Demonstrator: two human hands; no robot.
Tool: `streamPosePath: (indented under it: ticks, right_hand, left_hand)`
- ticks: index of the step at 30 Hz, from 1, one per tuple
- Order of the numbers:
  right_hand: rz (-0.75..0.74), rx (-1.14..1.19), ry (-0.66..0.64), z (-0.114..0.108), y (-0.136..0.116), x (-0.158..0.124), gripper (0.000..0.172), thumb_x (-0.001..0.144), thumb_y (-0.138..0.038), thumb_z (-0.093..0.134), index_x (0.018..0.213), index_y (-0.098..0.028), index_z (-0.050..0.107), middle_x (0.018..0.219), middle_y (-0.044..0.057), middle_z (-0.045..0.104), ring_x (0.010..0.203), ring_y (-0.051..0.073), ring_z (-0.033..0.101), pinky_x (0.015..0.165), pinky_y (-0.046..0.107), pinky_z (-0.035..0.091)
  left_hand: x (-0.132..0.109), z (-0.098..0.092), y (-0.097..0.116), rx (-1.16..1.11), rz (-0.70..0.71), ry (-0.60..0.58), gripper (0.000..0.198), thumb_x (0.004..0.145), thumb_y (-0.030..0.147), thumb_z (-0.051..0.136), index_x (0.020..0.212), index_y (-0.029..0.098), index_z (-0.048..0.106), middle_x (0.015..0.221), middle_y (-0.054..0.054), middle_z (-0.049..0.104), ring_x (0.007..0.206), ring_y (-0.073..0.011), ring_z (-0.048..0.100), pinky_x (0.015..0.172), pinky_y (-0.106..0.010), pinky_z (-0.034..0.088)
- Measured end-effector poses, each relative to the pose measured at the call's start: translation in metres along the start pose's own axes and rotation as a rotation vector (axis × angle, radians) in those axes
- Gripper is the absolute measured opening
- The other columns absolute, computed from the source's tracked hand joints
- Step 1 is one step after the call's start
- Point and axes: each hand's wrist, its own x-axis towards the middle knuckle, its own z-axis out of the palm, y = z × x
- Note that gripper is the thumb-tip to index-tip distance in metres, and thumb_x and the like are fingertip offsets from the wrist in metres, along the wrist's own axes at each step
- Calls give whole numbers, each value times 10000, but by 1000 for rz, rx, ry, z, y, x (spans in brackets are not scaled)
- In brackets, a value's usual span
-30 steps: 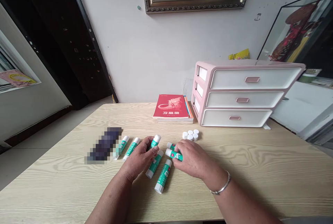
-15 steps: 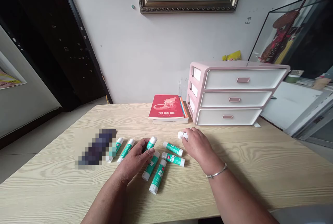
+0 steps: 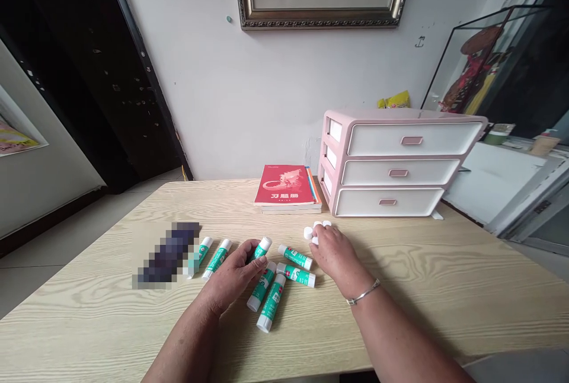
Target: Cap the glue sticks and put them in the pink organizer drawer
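**"Start at the fingers. What's the left hand doing?"**

"Its fingers are curled around the lower part of an upright-looking glue stick lying on the table, with the white end poking out past them. It looks like a grasp, but I can't tell how firm."

"And the right hand?"

"Its fingertips are pressed down among a small cluster of white caps. They're bent and touching the caps, but I can't tell whether they're gripping one."

"Where are the other sticks?"

"Six more glue sticks with green labels lie loose around the hands, mid-table. Two are to the left of the left hand, two are just past its fingertips, and two sit crosswise just below the caps."

"What's further out?"

"A blurred dark object lies toward the table's left side. Along the far edge, by the wall, are a red book and a pink-and-white drawer unit. A thin bracelet circles the right wrist."
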Motion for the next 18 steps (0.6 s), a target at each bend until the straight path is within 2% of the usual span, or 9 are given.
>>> streamPosePath:
  ticks: [2, 5, 7, 9, 12, 18]
  right_hand:
    - [6, 153, 35, -1, -4, 1, 151, 872, -137, 578, 1009, -152, 641, 1006, 110, 671, 980, 239, 596, 874, 343, 433]
    - [58, 605, 82, -1, -14, 5, 212, 885, -246, 608, 1075, -161, 647, 979, 83, 673, 902, 201, 614, 826, 325, 480]
    - [71, 936, 58, 0, -22, 7, 296, 876, -354, 626, 1103, -164, 645, 940, 61, 670, 819, 174, 610, 763, 311, 504]
    - [65, 1161, 16, 1, -29, 7, 375, 851, -424, 648, 1114, -158, 644, 931, 55, 668, 799, 165, 602, 745, 312, 513]
    - [47, 1273, -13, 1, -37, 4, 385, 820, -428, 679, 1099, -163, 660, 915, 48, 669, 799, 156, 599, 743, 309, 515]
    - [13, 1239, -32, 2, -47, -1, 314, 821, -373, 686, 1067, -178, 682, 829, 17, 655, 725, 133, 582, 691, 291, 507]
  left_hand:
    - [-1, 1, 2, 4, 7, -10, 424, 882, 531, 612, 1167, 223, 553, 880, 7, 587, 774, -156, 544, 701, -263, 433]
    - [-2, 2, 6, -12, 13, -39, 400, 896, 520, 594, 1157, 220, 555, 878, 10, 563, 737, -141, 511, 679, -254, 428]
    - [-4, 4, 10, 1, 22, -33, 390, 891, 510, 596, 1149, 218, 567, 872, 10, 548, 721, -138, 497, 665, -250, 426]
    - [-5, 5, 13, 46, 46, -6, 378, 882, 494, 607, 1136, 216, 585, 871, 6, 551, 721, -142, 497, 668, -252, 426]
    - [-5, 7, 18, 117, 76, 10, 329, 875, 458, 608, 1100, 218, 603, 867, 5, 567, 725, -148, 502, 677, -252, 421]
    - [-4, 8, 23, 163, 79, -12, 206, 865, 349, 584, 1022, 218, 605, 832, 9, 577, 736, -156, 508, 672, -242, 410]
